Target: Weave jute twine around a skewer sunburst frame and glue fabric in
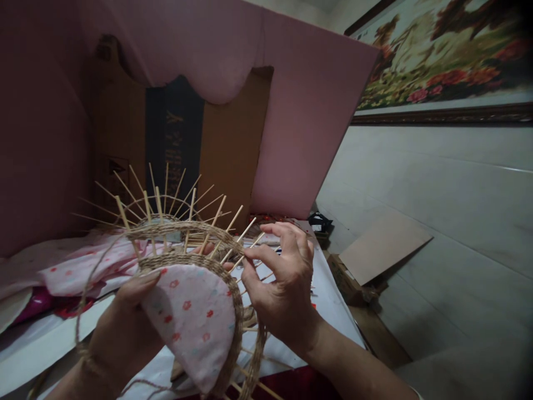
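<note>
My left hand grips a round basket base covered in pink flowered cloth, its rim wound with jute twine. Thin wooden sticks fan upward and outward from the rim. My right hand pinches near the stick tips at the rim's right side, thumb and forefinger pressed together, apparently on the twine or a stick. A loose twine loop hangs over my left wrist.
Pink flowered fabric lies on a white table to the left. A pink-draped cardboard box stands behind. A flat cardboard sheet leans by the tiled wall; a framed floral picture hangs above.
</note>
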`<state>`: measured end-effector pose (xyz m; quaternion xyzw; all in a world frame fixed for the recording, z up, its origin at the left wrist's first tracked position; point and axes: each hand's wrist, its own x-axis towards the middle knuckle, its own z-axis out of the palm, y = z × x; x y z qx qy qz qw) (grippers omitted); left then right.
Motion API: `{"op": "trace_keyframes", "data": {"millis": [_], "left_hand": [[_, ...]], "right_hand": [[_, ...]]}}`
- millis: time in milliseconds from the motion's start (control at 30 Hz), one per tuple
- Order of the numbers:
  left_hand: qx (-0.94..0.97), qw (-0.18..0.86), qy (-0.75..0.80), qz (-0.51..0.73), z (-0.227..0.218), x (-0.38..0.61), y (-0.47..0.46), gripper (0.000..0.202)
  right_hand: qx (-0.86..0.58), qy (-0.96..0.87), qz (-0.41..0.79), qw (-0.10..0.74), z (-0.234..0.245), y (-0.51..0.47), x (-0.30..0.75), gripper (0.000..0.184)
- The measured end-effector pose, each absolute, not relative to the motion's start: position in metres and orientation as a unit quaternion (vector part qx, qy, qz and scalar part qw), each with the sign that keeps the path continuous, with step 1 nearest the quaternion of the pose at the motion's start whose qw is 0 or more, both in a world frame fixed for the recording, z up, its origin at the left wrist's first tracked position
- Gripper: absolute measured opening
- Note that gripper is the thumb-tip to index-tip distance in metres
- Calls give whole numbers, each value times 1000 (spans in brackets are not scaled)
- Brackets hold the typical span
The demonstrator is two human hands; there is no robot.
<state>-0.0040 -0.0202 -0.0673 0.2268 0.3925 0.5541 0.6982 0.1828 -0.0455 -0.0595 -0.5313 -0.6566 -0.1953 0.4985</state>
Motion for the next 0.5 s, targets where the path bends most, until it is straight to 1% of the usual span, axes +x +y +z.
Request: {"op": "trace_keyframes", "data": {"millis": [367, 500], "left_hand": [[245, 705, 384, 544, -71, -6, -19, 12], [237, 699, 392, 549, -71, -4, -18, 16]], "right_hand": [[-528, -661, -196, 496, -59, -46, 183, 12], [-527, -665, -193, 494, -58, -47, 182, 11]]}}
